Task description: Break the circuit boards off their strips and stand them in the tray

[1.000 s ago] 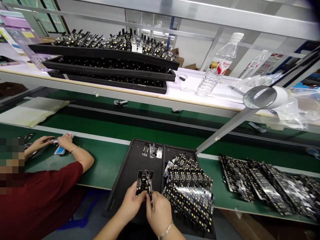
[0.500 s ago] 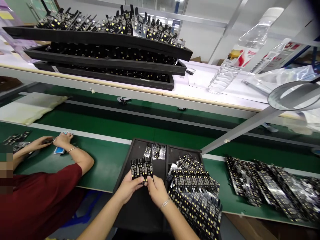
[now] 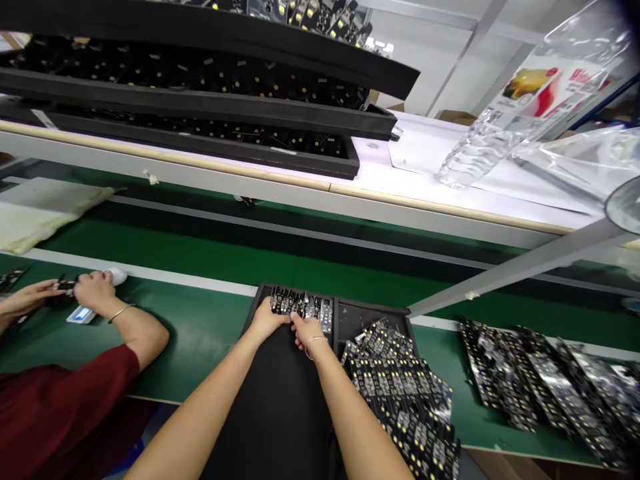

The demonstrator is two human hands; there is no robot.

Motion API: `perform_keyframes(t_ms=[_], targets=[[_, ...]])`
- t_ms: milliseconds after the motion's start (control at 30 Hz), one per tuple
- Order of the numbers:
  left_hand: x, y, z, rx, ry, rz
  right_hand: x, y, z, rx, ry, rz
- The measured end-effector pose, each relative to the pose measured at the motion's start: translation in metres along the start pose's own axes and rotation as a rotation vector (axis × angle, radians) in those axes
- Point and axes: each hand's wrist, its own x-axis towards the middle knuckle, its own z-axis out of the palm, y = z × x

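Observation:
Near the far end of a black tray (image 3: 285, 413), my left hand (image 3: 267, 321) is closed on the left side of a small group of black circuit boards (image 3: 286, 301). My right hand (image 3: 307, 331) pinches the same group at its lower right corner. Just right of them, silvery and black boards (image 3: 321, 311) lie along the tray's far wall. Whether the held boards rest on the tray floor, I cannot tell. In the tray's right compartment, a pile of larger board panels (image 3: 397, 383) spills towards me.
Stacked black trays of boards (image 3: 210, 110) and a plastic bottle (image 3: 525, 100) stand on the shelf. A slanted metal post (image 3: 500, 270) rises at right, beside more board panels (image 3: 545, 387). At left, a co-worker's hand (image 3: 95, 291) works over the green bench.
Both my hands have moved away from me with the boards, up to the tray's far end beside the boards there. The view has shifted closer to the shelf.

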Motion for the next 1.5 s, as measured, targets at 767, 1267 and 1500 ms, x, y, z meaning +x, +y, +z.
perform_keyframes(t_ms=[767,1267,1500], targets=[[-0.185,0.010,0.022,-0.014,-0.265,0.097,-0.134,0.174,-0.138,-0.468,0.049,-0.405],[-0.271,0.073,0.022,0.159,-0.426,0.917,-0.284,0.139,-0.209,0.854,0.183,-0.224],[-0.284,0.076,0.000,-0.202,-0.065,0.633,-0.287,0.109,-0.162,1.252,-0.145,-0.308]])
